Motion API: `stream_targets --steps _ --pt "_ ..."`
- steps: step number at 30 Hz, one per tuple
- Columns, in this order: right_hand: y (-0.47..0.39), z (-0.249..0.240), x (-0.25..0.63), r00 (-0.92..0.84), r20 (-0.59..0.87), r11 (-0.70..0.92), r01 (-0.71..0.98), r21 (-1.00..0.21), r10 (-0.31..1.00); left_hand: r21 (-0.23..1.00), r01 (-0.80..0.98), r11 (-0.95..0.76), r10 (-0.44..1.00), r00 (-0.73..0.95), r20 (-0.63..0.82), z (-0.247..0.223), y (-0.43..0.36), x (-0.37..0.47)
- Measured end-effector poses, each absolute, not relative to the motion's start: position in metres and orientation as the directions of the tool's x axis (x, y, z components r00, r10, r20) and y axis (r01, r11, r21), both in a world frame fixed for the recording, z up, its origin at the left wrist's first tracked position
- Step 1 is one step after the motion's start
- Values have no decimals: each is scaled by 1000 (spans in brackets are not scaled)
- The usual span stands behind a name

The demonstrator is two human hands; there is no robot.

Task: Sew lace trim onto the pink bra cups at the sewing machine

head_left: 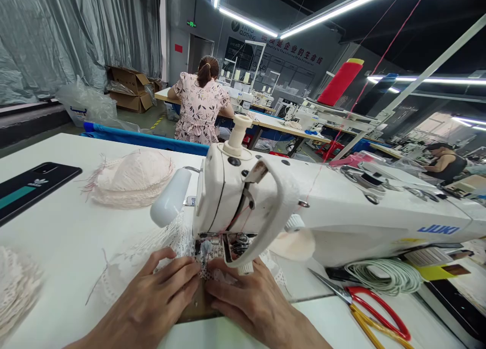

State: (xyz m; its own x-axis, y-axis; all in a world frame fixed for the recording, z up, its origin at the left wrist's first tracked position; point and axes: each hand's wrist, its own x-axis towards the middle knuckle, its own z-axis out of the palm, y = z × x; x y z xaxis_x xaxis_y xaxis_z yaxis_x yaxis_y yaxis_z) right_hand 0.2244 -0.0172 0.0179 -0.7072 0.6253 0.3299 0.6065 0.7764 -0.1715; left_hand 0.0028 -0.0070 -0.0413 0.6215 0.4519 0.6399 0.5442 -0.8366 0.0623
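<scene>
White table (pixel 78 237) was mostly taken up on its R side by a sewing mach. (pixel 360 207). Lace piece (pixel 180 237) was set under the needle area, approx. mid-table toward the near edge, w/ loose part spread to L. Stitching on it was judged part-done, i.e. not yet taken off. Neither stacked cups (pixel 132 179) by the far edge nor lace pile (pixel 17 288) at the L edge were being touched; done or waiting, n/k. Lace was pressed down by L hand (pixel 159 288) and R hand (pixel 250 293), one each side of needle; whether any was pinched couldn't be told. Scissors (pixel 352 294) were left nr. the near R corner.

Re writing: "CLOTHING" + Eng./Chinese quality slogan were shown on back wall (pixel 281 42), "JUKI" on mach., trefoil logo on phone (pixel 41 187), its small txt illegible.
</scene>
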Motion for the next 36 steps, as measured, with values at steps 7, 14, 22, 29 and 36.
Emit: stream_targets --steps 7,14,22,29,36 --pt "-17 17 225 -716 329 785 593 -180 616 38 536 -844 425 623 657 -28 -10 5" --pt "-16 14 226 -711 315 776 599 -195 628 19 546 -837 428 634 644 -32 -10 4" --pt "-17 14 225 -716 303 776 604 -183 629 27 579 -815 439 587 680 -35 -8 8" --pt "-17 15 226 -724 318 787 597 -157 613 26 592 -806 433 559 707 -31 -7 12" --pt "-18 12 225 -600 479 734 661 -155 641 68 581 -811 442 531 723 -30 -8 11"
